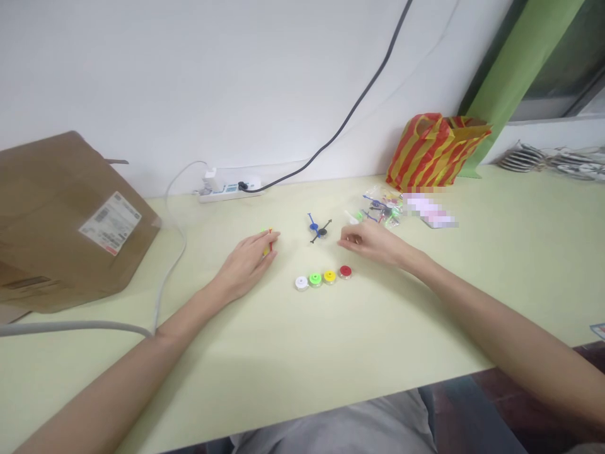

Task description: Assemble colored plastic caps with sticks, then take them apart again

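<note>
A blue arrow spinner (314, 227) and a black arrow spinner (322, 232) lie on the tabletop between my hands, close enough that they seem to touch. Nearer me, 4 round bases sit in a row: white (301, 283), green (315, 279), yellow (329, 276) and red (345, 272), the red 1 slightly apart at the right end.

My left hand (246, 261) rests low, fingers stretched and close together over small red and yellow pieces (271, 243); I cannot tell whether they grip them. My right hand (373, 241) is right of the black spinner, fingers curled narrow towards the thumb; I cannot tell if anything is between them. Just behind it are a white piece (351, 217) and a clear bag (392, 208) of coloured parts, which crowd that hand's far side.

A broad stretch of tabletop (265, 366) runs from the row to the front edge, by my lap. At the back edge, a power strip (231, 189) and a striped bag (437, 151) stand along the wall. A cardboard box (61, 221) bounds the left, and a pale cable (182, 246) comes down between it and my left hand, meeting my forearm's outline.
</note>
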`<action>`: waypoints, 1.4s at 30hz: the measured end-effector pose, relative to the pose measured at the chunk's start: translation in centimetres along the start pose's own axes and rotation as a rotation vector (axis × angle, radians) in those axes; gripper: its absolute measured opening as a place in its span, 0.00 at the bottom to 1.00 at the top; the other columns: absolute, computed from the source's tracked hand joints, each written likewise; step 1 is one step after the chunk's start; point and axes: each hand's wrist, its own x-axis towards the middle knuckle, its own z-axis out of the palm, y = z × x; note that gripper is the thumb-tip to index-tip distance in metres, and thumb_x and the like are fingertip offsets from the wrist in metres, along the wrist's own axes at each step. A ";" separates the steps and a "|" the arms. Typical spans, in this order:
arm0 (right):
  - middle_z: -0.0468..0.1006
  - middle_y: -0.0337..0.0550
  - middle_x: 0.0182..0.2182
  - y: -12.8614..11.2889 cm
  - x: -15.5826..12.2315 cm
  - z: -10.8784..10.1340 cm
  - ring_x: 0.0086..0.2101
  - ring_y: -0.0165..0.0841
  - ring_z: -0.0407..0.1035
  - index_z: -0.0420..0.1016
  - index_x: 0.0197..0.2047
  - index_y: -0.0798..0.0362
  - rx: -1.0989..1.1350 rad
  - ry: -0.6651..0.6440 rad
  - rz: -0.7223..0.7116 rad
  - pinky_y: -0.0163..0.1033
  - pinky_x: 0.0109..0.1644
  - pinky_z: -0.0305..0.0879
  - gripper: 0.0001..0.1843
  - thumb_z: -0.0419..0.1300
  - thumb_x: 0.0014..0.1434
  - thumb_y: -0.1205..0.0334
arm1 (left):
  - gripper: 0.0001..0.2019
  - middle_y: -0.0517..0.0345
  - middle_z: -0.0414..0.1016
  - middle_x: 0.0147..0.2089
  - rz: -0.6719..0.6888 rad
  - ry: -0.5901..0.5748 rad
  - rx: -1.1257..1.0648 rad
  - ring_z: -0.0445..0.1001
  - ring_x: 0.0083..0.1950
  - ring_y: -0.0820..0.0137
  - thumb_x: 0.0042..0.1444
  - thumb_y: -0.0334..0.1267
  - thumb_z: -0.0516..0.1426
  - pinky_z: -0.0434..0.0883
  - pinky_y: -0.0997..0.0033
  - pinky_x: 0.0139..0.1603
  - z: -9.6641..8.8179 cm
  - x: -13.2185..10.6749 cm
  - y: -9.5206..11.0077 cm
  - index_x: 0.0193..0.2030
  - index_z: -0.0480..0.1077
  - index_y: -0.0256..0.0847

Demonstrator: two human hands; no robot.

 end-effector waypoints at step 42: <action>0.80 0.42 0.32 -8.1 9.6 4.5 0.34 0.31 0.75 0.70 0.36 0.54 0.690 0.069 -0.245 0.36 0.40 0.67 0.05 0.61 0.63 0.63 | 0.22 0.51 0.76 0.57 -0.158 0.401 -0.369 0.74 0.58 0.62 0.70 0.47 0.53 0.69 0.58 0.59 0.6 -0.7 3.6 0.67 0.59 0.45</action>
